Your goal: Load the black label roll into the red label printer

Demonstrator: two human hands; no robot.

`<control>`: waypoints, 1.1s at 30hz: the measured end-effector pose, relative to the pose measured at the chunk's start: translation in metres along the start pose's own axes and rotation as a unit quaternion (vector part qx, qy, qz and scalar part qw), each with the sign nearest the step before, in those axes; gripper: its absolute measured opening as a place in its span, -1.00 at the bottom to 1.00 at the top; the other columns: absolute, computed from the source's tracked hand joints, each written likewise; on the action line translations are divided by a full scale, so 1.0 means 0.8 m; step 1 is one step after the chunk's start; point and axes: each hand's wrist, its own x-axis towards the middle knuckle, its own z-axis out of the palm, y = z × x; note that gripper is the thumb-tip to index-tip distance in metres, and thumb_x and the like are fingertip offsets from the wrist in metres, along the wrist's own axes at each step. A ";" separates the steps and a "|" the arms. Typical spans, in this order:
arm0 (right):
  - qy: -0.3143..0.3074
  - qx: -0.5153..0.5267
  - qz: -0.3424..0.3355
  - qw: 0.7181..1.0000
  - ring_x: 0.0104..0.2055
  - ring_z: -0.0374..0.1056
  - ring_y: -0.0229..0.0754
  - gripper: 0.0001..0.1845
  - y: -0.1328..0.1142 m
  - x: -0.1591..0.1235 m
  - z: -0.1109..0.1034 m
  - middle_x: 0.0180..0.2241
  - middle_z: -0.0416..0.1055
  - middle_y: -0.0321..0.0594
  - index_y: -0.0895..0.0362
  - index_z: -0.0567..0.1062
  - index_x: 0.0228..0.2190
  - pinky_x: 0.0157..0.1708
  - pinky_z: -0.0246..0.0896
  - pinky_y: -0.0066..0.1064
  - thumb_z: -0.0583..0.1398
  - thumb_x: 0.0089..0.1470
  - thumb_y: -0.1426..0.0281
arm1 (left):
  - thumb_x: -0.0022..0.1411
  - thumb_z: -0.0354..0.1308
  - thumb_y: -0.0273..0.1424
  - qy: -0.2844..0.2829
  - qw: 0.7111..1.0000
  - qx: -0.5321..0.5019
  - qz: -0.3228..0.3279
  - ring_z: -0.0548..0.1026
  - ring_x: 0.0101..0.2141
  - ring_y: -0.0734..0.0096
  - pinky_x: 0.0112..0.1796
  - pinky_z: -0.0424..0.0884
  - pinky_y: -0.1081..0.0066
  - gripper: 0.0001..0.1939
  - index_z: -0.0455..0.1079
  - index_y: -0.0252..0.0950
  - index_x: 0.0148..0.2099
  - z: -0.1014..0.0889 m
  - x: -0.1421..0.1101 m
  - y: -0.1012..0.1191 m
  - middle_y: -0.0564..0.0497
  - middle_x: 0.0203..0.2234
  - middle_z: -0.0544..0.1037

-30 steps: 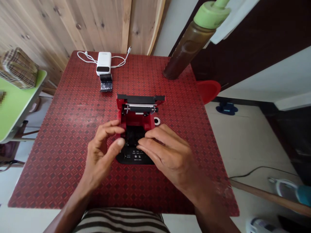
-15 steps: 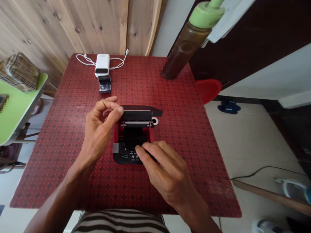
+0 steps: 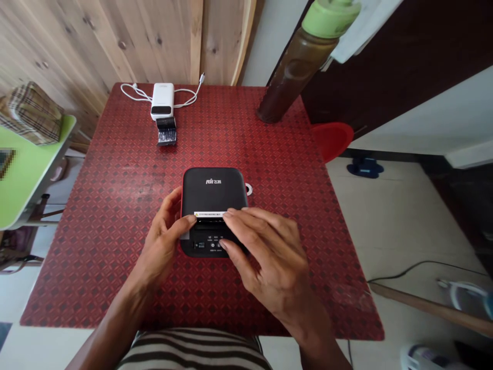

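A small black receipt printer (image 3: pixel 214 194) with a red lower body lies on the red table, its lid down. White lettering and a white label strip mark the lid, and buttons sit on the front panel. My left hand (image 3: pixel 162 241) grips the printer's left side, thumb on the lid's front edge and fingers around the side. My right hand (image 3: pixel 269 252) covers the right front corner. Its fingertips rest on the lid's edge by the label, and its thumb touches the panel near the buttons. A white ring-shaped piece (image 3: pixel 249 189) shows beside the printer's right side, partly hidden.
Toward the back of the patterned table (image 3: pixel 127 216) lie a white power bank (image 3: pixel 163 97) with a white cable (image 3: pixel 188 97) and a crumpled black strip (image 3: pixel 167 131). A tall brown bottle (image 3: pixel 287 72) with a green cap stands at the back right. A red stool (image 3: pixel 333 139) is beyond the right edge.
The printer's lid has swung down from raised to closed over the inside. My left hand has come down with it to the left side; my right fingers now lie on the lid's edge.
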 end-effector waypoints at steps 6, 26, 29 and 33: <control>-0.012 0.021 0.032 0.999 0.06 0.61 -0.02 -0.72 0.002 -0.003 0.004 -0.06 0.74 -0.07 0.19 0.51 0.18 0.12 0.40 -0.14 0.26 0.53 0.40 | 0.13 0.56 -0.25 0.009 1.000 -0.020 -0.011 0.50 0.38 -0.17 0.34 0.44 0.00 -0.27 0.51 -0.17 0.33 0.001 0.001 0.000 -0.11 0.32 0.63; 0.080 0.083 0.226 0.967 -0.06 0.62 0.01 -0.51 -0.022 -0.102 0.048 0.07 0.60 0.05 0.06 0.39 0.36 -0.15 0.68 -0.16 0.22 0.51 0.26 | 0.47 0.37 -0.21 -0.045 0.996 0.067 0.034 0.56 0.27 -0.04 0.16 0.52 0.15 -0.41 0.47 0.02 0.48 -0.042 -0.026 -0.022 -0.02 0.41 0.56; 0.076 0.078 0.222 0.969 0.12 0.59 0.14 -0.44 -0.029 -0.106 0.064 0.14 0.56 0.14 0.10 0.33 0.40 -0.04 0.68 -0.04 0.21 0.51 0.22 | 0.46 0.37 -0.23 -0.047 0.997 0.054 0.034 0.54 0.30 -0.05 0.19 0.51 0.13 -0.43 0.49 0.05 0.46 -0.039 -0.025 -0.020 -0.01 0.40 0.56; 0.080 0.084 0.223 0.968 0.13 0.59 0.15 -0.46 -0.025 -0.106 0.070 0.13 0.56 0.11 0.08 0.34 0.39 0.00 0.66 -0.01 0.21 0.51 0.22 | 0.42 0.39 -0.26 -0.023 0.999 0.037 0.022 0.61 0.18 0.06 0.17 0.51 0.16 -0.47 0.56 0.05 0.39 -0.032 -0.026 -0.019 0.02 0.32 0.62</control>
